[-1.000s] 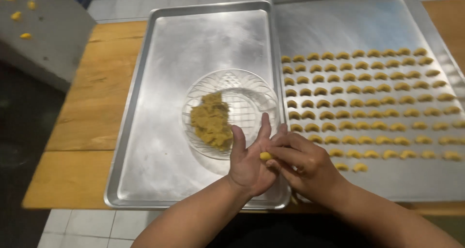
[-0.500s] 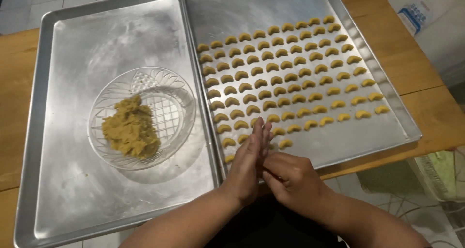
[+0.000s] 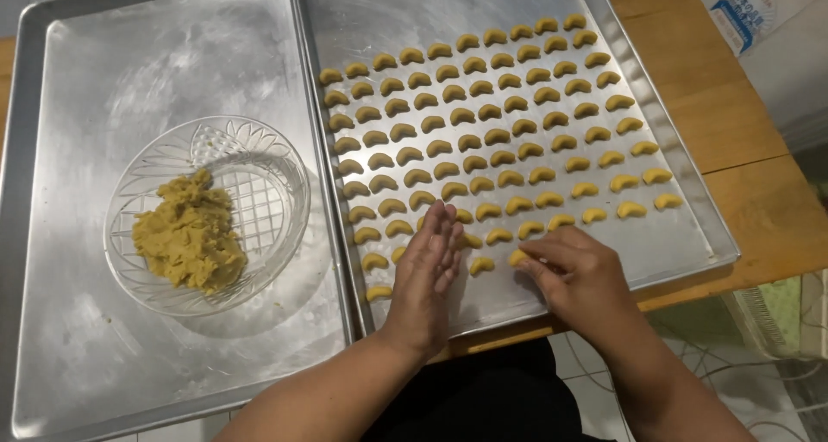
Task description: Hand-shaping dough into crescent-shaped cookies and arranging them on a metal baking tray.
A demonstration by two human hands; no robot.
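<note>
Over the near edge of the right-hand baking tray, your right hand pinches a small crescent of yellow dough between its fingertips, touching the tray at the front end of the rows of crescent pieces. Your left hand is released, fingers straight and together, palm facing right, hovering just beside it over the front rows. On the left tray sits a glass bowl with a lump of dough. Both trays rest on the wooden bench.

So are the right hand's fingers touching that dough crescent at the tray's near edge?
Touching: the head view shows the right hand fingertips pressed on the crescent.
</note>
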